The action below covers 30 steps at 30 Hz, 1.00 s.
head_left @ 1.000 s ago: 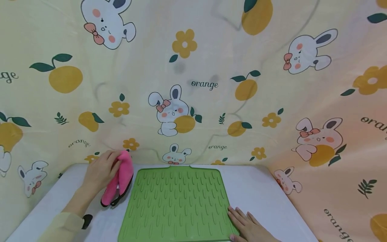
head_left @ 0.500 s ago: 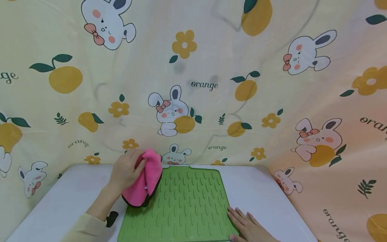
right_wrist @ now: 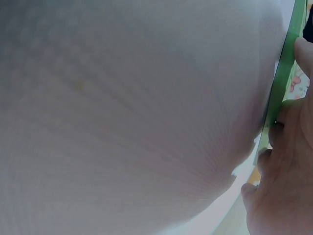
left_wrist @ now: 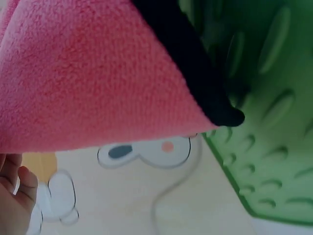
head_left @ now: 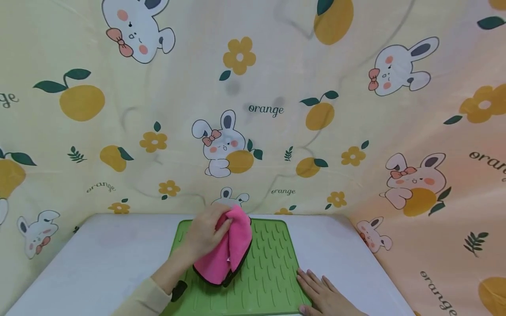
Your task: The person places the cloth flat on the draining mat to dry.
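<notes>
My left hand (head_left: pixel 207 230) pinches the top of a folded pink cloth with dark edging (head_left: pixel 240 237), its fingers and thumb curled on the fabric. The cloth hangs over the middle of a green ridged mat (head_left: pixel 272 263). In the left wrist view the fluffy pink cloth (left_wrist: pixel 98 78) fills the upper left, its black hem beside the mat's raised ridges (left_wrist: pixel 274 112). My right hand (head_left: pixel 324 294) lies flat with spread fingers at the mat's lower right edge. The right wrist view shows that hand (right_wrist: pixel 286 161) against the green edge (right_wrist: pixel 281 83).
The mat lies on a white table (head_left: pixel 114 245). Behind and to the sides hangs a curtain (head_left: pixel 269 145) printed with rabbits and oranges, meeting the table's back edge. A dark strap end (head_left: pixel 179 290) shows at my left wrist.
My left hand has carried the pink cloth rightward from the table left of the mat to over the mat's middle. The right hand has stayed at the mat's edge.
</notes>
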Each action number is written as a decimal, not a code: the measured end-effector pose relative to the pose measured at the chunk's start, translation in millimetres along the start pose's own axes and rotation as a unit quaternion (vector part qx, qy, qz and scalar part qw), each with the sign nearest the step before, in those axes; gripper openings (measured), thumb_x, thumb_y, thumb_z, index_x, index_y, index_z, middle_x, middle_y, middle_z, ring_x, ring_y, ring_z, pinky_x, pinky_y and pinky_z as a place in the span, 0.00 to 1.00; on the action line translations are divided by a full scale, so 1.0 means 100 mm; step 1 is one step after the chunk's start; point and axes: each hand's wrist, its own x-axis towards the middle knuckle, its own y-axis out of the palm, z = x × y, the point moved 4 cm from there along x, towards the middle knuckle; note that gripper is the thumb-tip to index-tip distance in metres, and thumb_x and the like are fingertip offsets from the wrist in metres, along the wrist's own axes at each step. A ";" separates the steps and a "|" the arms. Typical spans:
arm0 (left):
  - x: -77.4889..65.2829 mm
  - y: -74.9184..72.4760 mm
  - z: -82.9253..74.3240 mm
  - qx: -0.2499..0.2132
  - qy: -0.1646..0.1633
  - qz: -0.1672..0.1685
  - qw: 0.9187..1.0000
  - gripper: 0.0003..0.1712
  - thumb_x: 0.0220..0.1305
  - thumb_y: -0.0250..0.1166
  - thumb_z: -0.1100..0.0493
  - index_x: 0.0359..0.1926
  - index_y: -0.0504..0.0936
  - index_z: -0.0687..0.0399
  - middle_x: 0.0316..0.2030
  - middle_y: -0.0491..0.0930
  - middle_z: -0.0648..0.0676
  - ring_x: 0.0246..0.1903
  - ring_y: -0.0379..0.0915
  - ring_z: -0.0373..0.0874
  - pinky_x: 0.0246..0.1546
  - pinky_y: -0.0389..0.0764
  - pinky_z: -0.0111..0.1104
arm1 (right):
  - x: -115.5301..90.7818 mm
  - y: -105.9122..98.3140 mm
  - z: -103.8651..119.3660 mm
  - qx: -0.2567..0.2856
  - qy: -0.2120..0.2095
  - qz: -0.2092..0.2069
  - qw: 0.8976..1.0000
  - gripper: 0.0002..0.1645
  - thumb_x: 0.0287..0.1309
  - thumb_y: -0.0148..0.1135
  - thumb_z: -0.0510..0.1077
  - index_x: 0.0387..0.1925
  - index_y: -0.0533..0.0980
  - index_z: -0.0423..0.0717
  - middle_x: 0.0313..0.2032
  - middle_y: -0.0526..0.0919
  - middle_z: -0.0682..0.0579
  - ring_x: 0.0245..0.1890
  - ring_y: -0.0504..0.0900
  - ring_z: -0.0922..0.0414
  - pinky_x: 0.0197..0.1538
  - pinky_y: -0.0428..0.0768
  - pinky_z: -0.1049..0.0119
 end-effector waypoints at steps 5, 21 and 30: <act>-0.06 0.17 -0.07 0.024 0.015 0.039 0.999 0.18 0.62 0.63 0.53 0.53 0.76 0.49 0.47 0.79 0.48 0.50 0.76 0.44 0.51 0.77 0.39 | 0.02 0.00 0.00 0.017 0.003 0.016 1.000 0.43 0.66 0.42 0.67 0.72 0.54 0.45 0.72 0.52 0.49 0.69 0.54 0.41 0.60 0.56 0.32; -0.40 0.44 -0.01 0.082 0.003 0.216 0.973 0.15 0.64 0.60 0.49 0.50 0.76 0.44 0.44 0.78 0.47 0.41 0.75 0.42 0.39 0.79 0.38 | 0.02 0.01 -0.03 0.024 0.015 0.022 0.999 0.42 0.66 0.43 0.67 0.72 0.54 0.48 0.73 0.52 0.51 0.70 0.53 0.43 0.60 0.54 0.32; -0.69 0.58 0.03 0.083 0.024 0.300 0.950 0.10 0.64 0.60 0.52 0.45 0.78 0.48 0.42 0.78 0.48 0.45 0.74 0.43 0.45 0.77 0.39 | 0.01 0.02 -0.03 0.015 0.016 0.007 1.000 0.42 0.65 0.44 0.66 0.72 0.55 0.48 0.72 0.53 0.52 0.69 0.54 0.43 0.59 0.57 0.33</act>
